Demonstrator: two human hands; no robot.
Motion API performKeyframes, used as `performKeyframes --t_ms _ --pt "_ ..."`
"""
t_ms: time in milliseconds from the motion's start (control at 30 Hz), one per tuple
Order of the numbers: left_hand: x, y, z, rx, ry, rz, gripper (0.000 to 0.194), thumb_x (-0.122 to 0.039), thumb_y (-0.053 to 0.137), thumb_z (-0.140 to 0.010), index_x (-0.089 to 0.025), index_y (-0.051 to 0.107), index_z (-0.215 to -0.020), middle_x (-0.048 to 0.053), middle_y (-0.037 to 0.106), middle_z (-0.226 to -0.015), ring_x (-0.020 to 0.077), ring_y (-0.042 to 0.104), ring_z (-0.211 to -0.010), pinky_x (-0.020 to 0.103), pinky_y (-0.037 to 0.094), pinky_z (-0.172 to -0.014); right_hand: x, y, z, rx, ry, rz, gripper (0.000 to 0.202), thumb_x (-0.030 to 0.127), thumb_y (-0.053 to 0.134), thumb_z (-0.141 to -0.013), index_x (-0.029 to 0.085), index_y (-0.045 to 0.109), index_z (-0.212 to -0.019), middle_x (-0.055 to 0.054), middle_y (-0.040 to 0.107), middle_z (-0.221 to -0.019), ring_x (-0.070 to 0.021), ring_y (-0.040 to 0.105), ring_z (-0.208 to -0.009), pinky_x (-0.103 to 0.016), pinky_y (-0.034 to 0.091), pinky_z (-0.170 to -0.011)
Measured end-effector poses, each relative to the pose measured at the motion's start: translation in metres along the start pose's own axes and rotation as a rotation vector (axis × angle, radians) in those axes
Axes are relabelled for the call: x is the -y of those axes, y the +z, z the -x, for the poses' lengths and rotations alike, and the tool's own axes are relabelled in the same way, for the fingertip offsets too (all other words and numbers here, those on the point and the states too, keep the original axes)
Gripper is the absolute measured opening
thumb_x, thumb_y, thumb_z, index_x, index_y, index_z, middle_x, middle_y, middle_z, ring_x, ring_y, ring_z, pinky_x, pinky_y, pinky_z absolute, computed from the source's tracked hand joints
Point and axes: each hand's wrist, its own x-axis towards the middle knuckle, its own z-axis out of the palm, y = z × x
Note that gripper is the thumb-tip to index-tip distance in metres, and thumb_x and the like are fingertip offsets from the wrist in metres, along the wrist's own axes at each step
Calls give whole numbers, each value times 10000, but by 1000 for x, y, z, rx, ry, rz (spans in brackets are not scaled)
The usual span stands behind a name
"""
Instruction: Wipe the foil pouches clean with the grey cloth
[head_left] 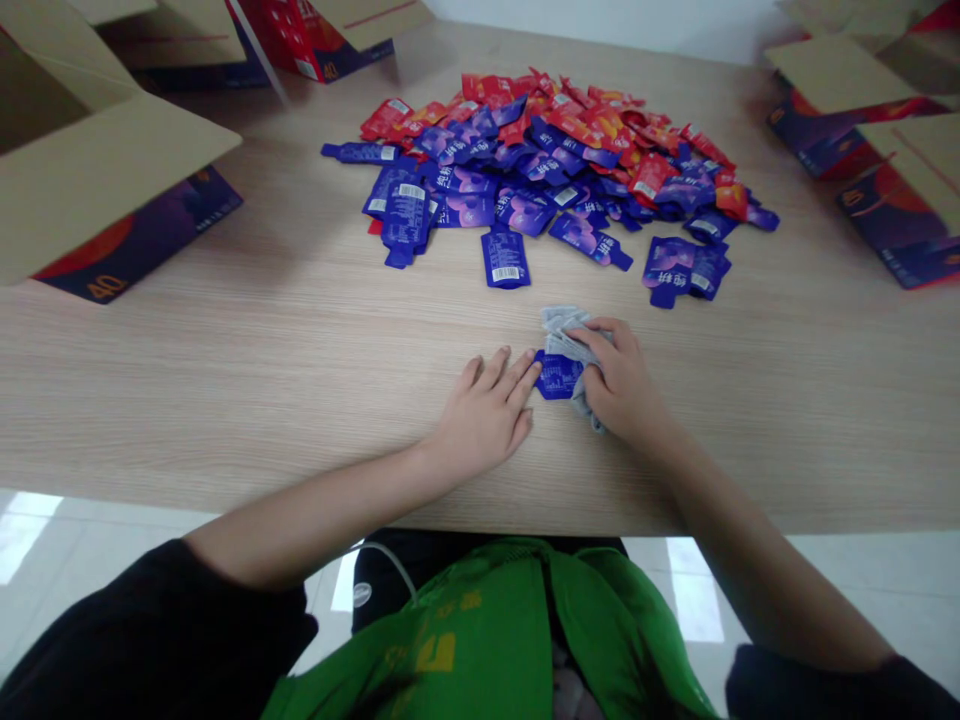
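Observation:
A small blue pouch [557, 376] lies flat on the wooden table [300, 370], between my two hands. My left hand [487, 415] rests on the tabletop with its fingers spread, its fingertips touching the pouch's left end. A crumpled grey-white cloth [568, 325] is bunched in my right hand [621, 380], whose fingers are bent around it over the right end of the pouch. Part of the pouch is hidden under the cloth and fingers. Beyond the hands is a heap of blue pouches [461, 180] and red pouches [585, 125].
An open carton [142, 240] stands at the left, with more cartons [330, 45] behind it. Further open cartons [911, 215] are at the right. Several blue pouches lie loose at the near side of the heap. The table's front edge runs below my forearms.

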Motion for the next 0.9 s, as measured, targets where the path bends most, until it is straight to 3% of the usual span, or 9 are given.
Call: performKeyframes --t_ms 167,300,400,500,667,900 --pt "-8 -3 3 29 -49 -1 654 -371 380 -1054 -45 350 -1620 160 296 -1712 370 308 -1572 571 324 -1234 19 -9 -7 -98 21 14 562 102 387 -889 199 620 -1391 -169 512 -1404 -321 512 -1304 -541 442 -1100" --pt "-15 -5 2 60 -87 -6 667 -439 417 -1040 -18 449 -1556 223 389 -1661 401 338 -1552 609 316 -1228 56 6 -16 49 -7 128 556 141 423 -933 223 600 -1454 -149 510 -1494 -324 514 -1232 -516 427 -1034" --pt "-19 -6 0 88 -121 -19 599 -410 428 -1037 -32 537 -1489 236 509 -1580 396 414 -1511 609 331 -1218 67 23 -19 164 -17 248 524 202 465 -965 250 604 -1467 -135 531 -1513 -314 515 -1127 -489 401 -954" --pt "-22 -9 -1 101 -153 -28 602 -356 389 -1046 -33 471 -1546 224 464 -1616 377 395 -1528 600 349 -1211 58 26 -15 157 -4 322 542 227 479 -963 251 580 -1496 -148 521 -1521 -325 501 -1121 -491 376 -925" --pt "-22 -12 -2 126 -144 -49 620 -304 337 -1051 -38 371 -1610 181 302 -1700 359 329 -1567 590 359 -1209 40 10 -4 113 96 401 578 233 451 -947 207 555 -1515 -192 497 -1511 -371 492 -1123 -537 384 -906" --pt "-20 -9 -1 103 -125 -43 618 -296 345 -1055 -27 363 -1611 176 288 -1704 365 337 -1562 587 374 -1200 10 -7 24 89 208 478 592 230 411 -937 166 539 -1512 -223 491 -1481 -370 521 -1061 -552 445 -848"
